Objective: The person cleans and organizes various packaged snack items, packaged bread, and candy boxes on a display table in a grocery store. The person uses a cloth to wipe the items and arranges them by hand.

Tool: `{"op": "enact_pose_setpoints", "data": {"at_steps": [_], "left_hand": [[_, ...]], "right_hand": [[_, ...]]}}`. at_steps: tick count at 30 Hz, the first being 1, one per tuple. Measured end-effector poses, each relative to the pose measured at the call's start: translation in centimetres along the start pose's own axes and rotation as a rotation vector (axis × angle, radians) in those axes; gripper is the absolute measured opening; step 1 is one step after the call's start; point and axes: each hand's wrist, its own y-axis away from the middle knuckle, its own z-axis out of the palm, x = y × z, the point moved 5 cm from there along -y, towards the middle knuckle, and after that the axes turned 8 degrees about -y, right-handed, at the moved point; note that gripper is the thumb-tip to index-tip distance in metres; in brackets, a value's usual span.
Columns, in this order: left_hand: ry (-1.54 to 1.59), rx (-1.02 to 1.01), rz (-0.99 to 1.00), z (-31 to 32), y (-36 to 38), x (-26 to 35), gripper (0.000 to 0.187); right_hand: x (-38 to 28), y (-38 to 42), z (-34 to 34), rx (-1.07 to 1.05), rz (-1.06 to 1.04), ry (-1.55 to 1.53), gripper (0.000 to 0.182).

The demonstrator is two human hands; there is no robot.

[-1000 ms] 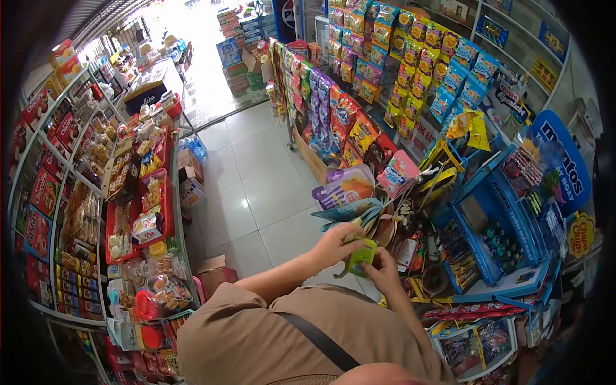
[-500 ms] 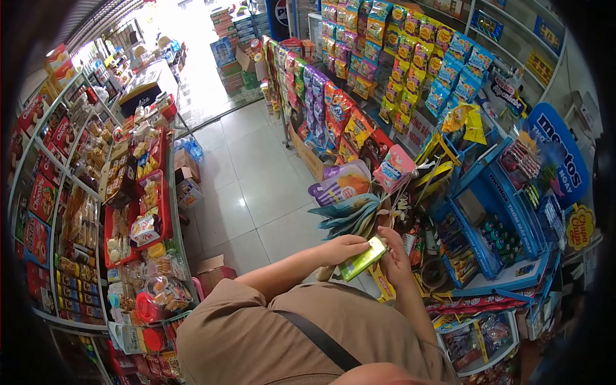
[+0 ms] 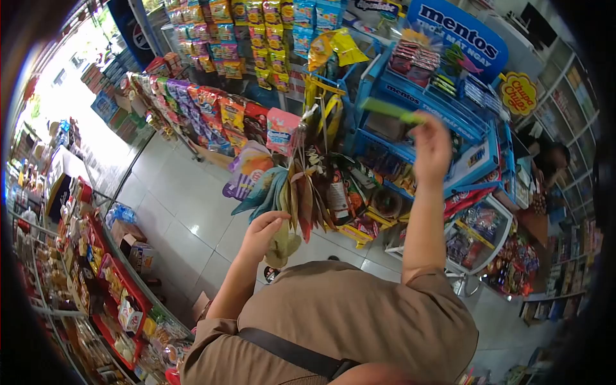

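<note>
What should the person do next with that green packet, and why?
Probably slide the green packet into the blue Mentos rack. The right hand holds it raised just in front of the rack's shelves, while the left hand rests low on hanging packets.

Bright daylight floods in left of the mentos display [image 3: 459,29], glaring off the floor tiles [image 3: 192,229]. Fisheye bending and dark corners frame everything; the raised right hand [image 3: 431,146] blurs.

The green pack [image 3: 391,110] is motion-blurred, its label unreadable; the right hand's fingers [image 3: 420,125] hide behind it.
</note>
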Motion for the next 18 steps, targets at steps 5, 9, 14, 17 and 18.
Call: {"op": "enact_pose_setpoints", "data": {"at_steps": [5, 9, 14, 17, 18], "left_hand": [[0.037, 0.002, -0.022, 0.2, 0.3, -0.6, 0.021], [0.01, -0.004, -0.036, 0.3, 0.4, -0.7, 0.022], [-0.015, -0.004, -0.005, 0.2, 0.5, -0.3, 0.023], [-0.003, 0.005, 0.0, 0.1, 0.5, -0.4, 0.024], [-0.003, 0.008, -0.006, 0.1, 0.6, -0.6, 0.024]], "right_hand": [[-5.1, -6.0, -4.0, 0.279, -0.461, 0.903, 0.015], [-4.0, -8.4, -4.9, 0.247, -0.473, 1.14, 0.014], [-1.5, -10.9, -5.2, 0.189, -0.395, 1.397, 0.016], [0.1, -12.1, -5.1, 0.114, -0.307, 1.528, 0.017], [0.5, -12.5, -4.9, 0.019, -0.166, 1.597, 0.018]]}}
